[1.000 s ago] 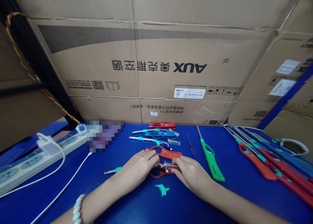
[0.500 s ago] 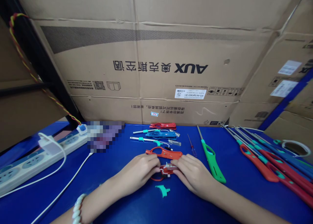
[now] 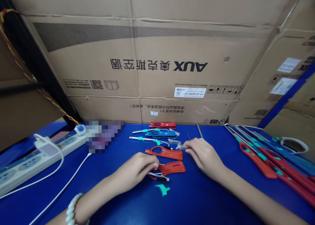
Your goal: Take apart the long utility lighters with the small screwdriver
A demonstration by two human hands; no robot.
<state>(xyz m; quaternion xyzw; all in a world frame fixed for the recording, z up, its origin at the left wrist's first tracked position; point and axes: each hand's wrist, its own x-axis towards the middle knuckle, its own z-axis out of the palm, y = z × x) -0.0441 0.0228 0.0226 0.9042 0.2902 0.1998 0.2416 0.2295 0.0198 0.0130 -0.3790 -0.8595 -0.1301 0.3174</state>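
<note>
My left hand (image 3: 142,166) is closed in a pinch on the left end of an orange lighter shell half (image 3: 176,167). White wires (image 3: 157,174) and a black igniter piece (image 3: 161,179) hang at its lower edge. Pinched in the fingertips of my right hand (image 3: 205,153) is a clear plastic fuel tank (image 3: 181,147), held up to the right of the shells. A second orange shell half (image 3: 164,152) lies just behind the first. In front of them rests a green trigger (image 3: 162,189).
Behind are a blue shell (image 3: 161,133), a red shell (image 3: 163,124) and metal tubes (image 3: 136,131). Assembled lighters (image 3: 258,162) lie on the right. A power strip (image 3: 49,149) runs along the left. My right hand mostly hides a green lighter and a screwdriver (image 3: 188,136).
My right hand has lifted the clear fuel tank out of the orange shell and moved up and right with it. My left hand remains at the shell.
</note>
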